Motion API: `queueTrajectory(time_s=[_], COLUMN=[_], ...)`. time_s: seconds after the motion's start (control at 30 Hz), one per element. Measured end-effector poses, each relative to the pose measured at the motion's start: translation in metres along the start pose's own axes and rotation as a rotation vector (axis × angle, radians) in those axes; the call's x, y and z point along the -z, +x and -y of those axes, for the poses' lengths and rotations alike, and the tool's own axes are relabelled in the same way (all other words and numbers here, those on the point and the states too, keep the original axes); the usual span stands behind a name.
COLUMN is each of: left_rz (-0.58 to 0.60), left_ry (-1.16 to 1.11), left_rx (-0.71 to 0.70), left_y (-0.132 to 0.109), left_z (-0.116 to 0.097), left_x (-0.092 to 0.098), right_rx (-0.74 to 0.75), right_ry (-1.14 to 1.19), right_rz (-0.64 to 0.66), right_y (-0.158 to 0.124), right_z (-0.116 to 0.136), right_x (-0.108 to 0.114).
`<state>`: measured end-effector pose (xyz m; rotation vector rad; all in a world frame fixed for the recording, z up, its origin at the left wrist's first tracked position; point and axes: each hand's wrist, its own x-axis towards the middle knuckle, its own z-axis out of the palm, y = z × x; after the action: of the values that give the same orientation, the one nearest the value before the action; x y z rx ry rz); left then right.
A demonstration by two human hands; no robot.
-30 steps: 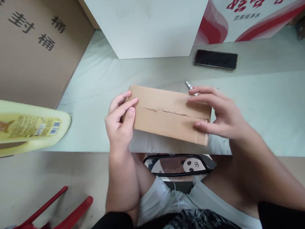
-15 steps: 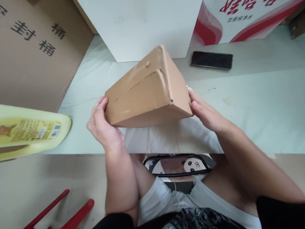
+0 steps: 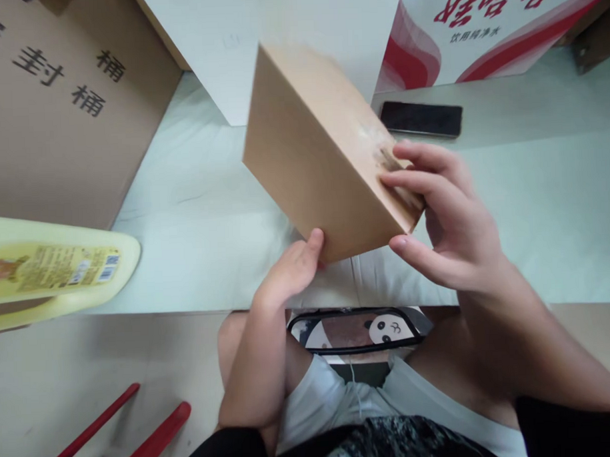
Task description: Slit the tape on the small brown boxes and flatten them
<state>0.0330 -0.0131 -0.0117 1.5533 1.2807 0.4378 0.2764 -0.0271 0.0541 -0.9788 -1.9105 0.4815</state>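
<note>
A brown cardboard box (image 3: 303,162) is held tilted above the table, a plain broad face turned toward me and a narrower side facing up and right. My left hand (image 3: 294,272) grips its lower edge, thumb pressed on the broad face and the other fingers mostly hidden beneath. My right hand (image 3: 449,217) is at the right end. Its fingers rest on the narrow side, by a shiny patch with dark marks that blur hides, while the thumb lies at the lower corner.
A black phone (image 3: 421,119) lies behind my right hand. White cartons (image 3: 278,29) stand at the back, one with red print (image 3: 478,42). At left are a large carton (image 3: 82,149) and a yellow bottle (image 3: 61,270). Red stool legs (image 3: 157,433) show below.
The box has turned, so its plain broad face points toward me instead of the seamed side. My left hand has shifted right to the lower edge; my right hand has come up over the right end.
</note>
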Motion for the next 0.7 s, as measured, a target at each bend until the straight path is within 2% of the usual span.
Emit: queueTrajectory(time_s=[0.07,0.2,0.27,0.47,0.53,0.63,0.7], left_rz=[0.251,0.477,0.533,0.506,0.553,0.751,0.817], left_ry=[0.182,0.274,0.324,0.434,0.430,0.317,0.112], left_rx=[0.146,0.112,0.103,0.119,0.118,-0.022,-0.178], left_y=[-0.005,-0.010,-0.011,-0.012,-0.011,-0.017,-0.033], left_z=[-0.009,-0.024,-0.027,-0.032,-0.039,-0.055,-0.061], left_x=[0.003,0.005,0.003,-0.005,-0.006,0.001,0.011], right_rx=[0.035,0.073,0.066,0.054,0.067,0.074,0.071], right_ry=[-0.061,-0.072,-0.077,-0.078,-0.080,-0.100,-0.107], right_rz=[0.001,0.022,0.023,0.062,0.067,0.080,0.110], right_y=[0.003,0.006,0.006,0.005,0.006,0.006,0.006], right_z=[-0.001,-0.004,-0.004,-0.002,-0.002,-0.003,-0.003], right_x=[0.003,0.005,0.005,0.002,0.001,0.001,0.004])
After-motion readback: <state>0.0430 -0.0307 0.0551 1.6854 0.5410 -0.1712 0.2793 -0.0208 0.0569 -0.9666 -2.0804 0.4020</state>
